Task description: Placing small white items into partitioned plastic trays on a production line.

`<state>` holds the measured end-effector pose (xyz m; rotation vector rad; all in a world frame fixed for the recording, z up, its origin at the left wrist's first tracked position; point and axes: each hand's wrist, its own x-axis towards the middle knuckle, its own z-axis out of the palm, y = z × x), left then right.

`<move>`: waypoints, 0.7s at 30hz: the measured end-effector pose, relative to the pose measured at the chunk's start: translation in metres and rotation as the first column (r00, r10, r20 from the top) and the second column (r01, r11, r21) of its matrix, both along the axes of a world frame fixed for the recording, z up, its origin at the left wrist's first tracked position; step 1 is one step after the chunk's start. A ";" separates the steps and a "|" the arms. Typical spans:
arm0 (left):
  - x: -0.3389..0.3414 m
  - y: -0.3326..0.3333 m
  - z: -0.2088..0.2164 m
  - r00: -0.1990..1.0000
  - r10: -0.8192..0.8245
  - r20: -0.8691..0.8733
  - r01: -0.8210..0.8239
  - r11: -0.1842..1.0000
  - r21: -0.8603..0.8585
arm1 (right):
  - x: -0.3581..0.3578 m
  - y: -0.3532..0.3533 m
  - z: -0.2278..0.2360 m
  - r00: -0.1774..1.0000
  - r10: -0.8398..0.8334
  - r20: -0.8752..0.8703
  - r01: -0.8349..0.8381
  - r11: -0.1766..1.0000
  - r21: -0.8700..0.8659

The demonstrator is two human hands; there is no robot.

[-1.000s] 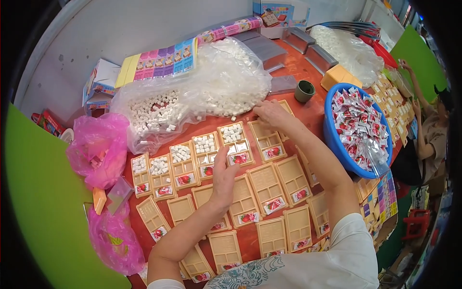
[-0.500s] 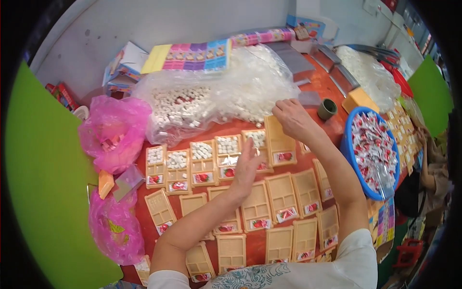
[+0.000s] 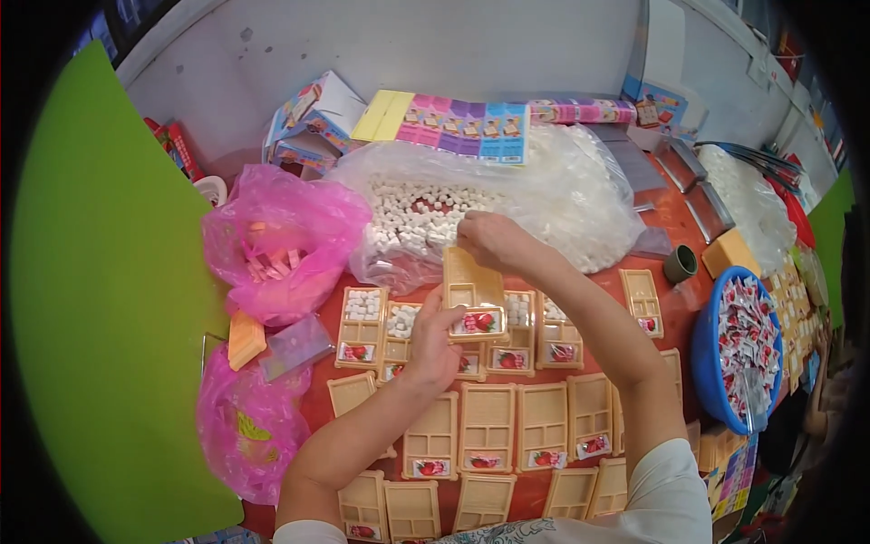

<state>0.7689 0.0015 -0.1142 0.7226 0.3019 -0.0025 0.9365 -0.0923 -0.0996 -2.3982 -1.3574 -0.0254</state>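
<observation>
Pink plastic bag left crumpled on counter, second pink bag seen below it. Orange block and clear plastic case set between them. Open cardboard box placed near pale wall, colourful printed sheet laid alongside. Dark cup set near yellow block. Left side bounded by green panel.

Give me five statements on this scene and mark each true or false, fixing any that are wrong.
1. The left hand holds a tray. True.
2. The cup stands left of the blue tub. True.
3. The right hand is inside the blue tub. False: it is by the far end of the held tray.
4. The held tray contains a packet. True.
5. The blue tub is filled with white cubes. False: it holds packets.
</observation>
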 end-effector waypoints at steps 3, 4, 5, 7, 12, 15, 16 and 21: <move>0.002 0.028 -0.015 0.997 0.081 0.019 -0.081 0.997 0.013 | 0.035 0.037 -0.009 0.993 -0.107 -0.045 0.107 0.994 -0.019; 0.001 0.036 -0.016 0.996 0.084 0.019 -0.084 0.996 0.011 | 0.037 0.045 -0.014 0.993 -0.105 -0.045 0.104 0.994 -0.020; 0.000 0.042 -0.017 0.996 0.093 -0.003 -0.092 0.996 0.021 | 0.040 0.051 -0.019 0.977 -0.212 0.011 0.212 0.974 -0.079; -0.003 0.055 -0.018 0.996 0.092 -0.024 -0.091 0.995 0.036 | 0.042 0.065 -0.035 0.948 -0.310 0.071 0.317 0.939 -0.131; -0.005 0.082 -0.024 0.997 0.066 -0.034 -0.063 0.994 0.089 | 0.042 0.087 -0.058 0.973 -0.190 0.134 0.206 0.972 -0.116; 0.000 0.084 -0.028 0.998 0.059 -0.025 -0.057 0.995 0.086 | 0.055 0.083 -0.058 0.973 -0.232 -0.010 0.231 0.970 -0.072; 0.006 0.082 -0.030 0.997 0.070 -0.034 -0.068 0.996 0.059 | 0.065 0.076 -0.058 0.971 -0.239 -0.006 0.238 0.968 -0.078; 0.020 0.079 -0.034 0.998 0.044 -0.040 -0.042 0.997 0.061 | 0.074 0.066 -0.032 0.892 -0.253 -0.375 0.323 0.937 0.136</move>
